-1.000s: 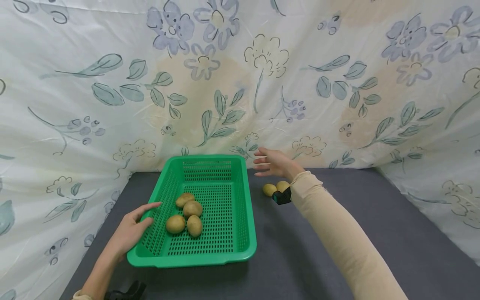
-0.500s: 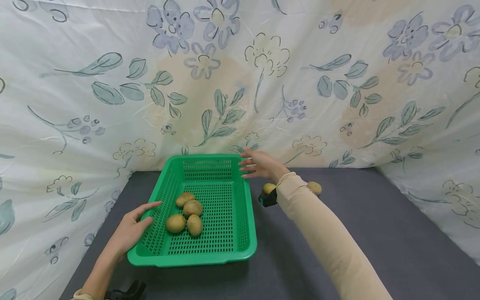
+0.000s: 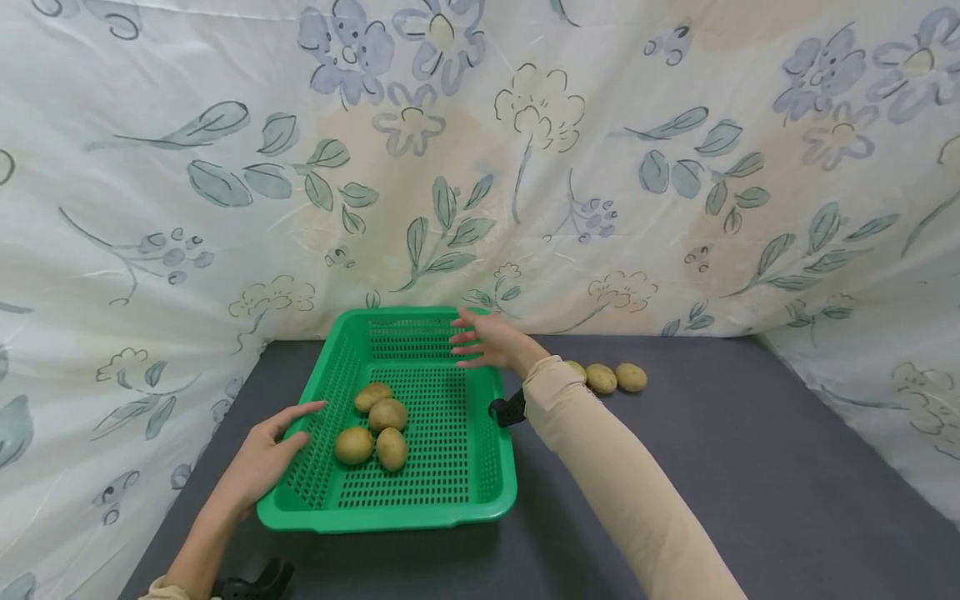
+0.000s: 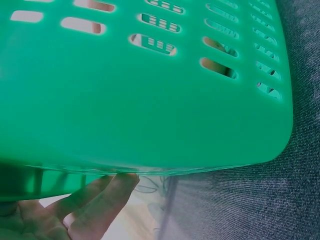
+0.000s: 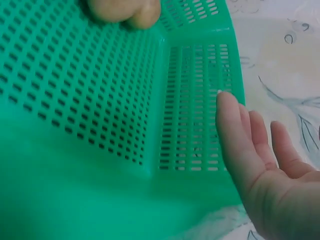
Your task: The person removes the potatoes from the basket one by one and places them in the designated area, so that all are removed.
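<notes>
A green plastic basket with slotted walls stands on the dark table, and several potatoes lie loose in its left half. My left hand rests on the basket's left rim, its thumb and index finger extended over the edge. In the left wrist view, fingers show beside the rim, partly hidden by the green wall. Over the basket's far right corner hovers my right hand, fingers spread and nothing in them. The right wrist view shows the same hand beside the slotted end wall.
Right of the basket, behind my right forearm, a row of 3 potatoes lies on the dark tabletop; the leftmost is partly covered by the sleeve. A flower-printed cloth hangs behind the table and along its sides.
My right hand has moved left, from beyond the basket's right rim to over its far right corner. More of the potatoes on the table now shows. The left hand stays in place.
</notes>
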A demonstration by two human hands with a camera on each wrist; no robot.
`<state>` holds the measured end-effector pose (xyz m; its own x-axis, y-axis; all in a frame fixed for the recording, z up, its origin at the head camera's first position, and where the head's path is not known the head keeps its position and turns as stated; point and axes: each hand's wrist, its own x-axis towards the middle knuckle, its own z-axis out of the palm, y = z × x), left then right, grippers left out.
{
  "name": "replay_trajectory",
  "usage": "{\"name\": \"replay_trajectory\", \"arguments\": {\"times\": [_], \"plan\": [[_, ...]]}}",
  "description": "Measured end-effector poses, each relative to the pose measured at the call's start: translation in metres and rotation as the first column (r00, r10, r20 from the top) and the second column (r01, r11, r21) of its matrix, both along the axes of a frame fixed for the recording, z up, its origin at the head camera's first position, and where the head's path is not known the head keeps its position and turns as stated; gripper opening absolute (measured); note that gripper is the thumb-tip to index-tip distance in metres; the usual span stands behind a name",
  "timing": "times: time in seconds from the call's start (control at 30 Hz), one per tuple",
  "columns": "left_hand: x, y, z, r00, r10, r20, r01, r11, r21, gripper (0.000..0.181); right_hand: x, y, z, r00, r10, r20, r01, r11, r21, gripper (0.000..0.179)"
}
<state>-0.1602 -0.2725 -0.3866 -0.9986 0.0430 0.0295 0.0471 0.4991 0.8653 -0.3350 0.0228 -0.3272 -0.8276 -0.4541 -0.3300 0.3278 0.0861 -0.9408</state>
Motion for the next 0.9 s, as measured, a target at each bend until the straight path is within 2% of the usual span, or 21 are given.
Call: {"name": "replay_trajectory", "arguments": {"times": [0.43,0.67,0.9], "plan": [[0.000,0.001,0.001,1.000,0.006,0.001,-0.006,1.000,0.017,0.046,0.008,-0.025,-0.010,0.999,0.035,0.000,-0.035,0.999,-0.013,0.055],[0.001,0.001,0.001,1.000,0.013,0.025,-0.015,0.998,0.064,0.047,0.013,-0.039,-0.019,0.999,0.042,0.034,-0.041,0.999,-0.030,0.053],[0.001,0.002,0.002,1.000,0.012,0.010,-0.013,0.999,0.036,0.046,0.019,-0.054,-0.022,0.997,0.072,0.024,-0.070,0.996,-0.062,0.054]]}}
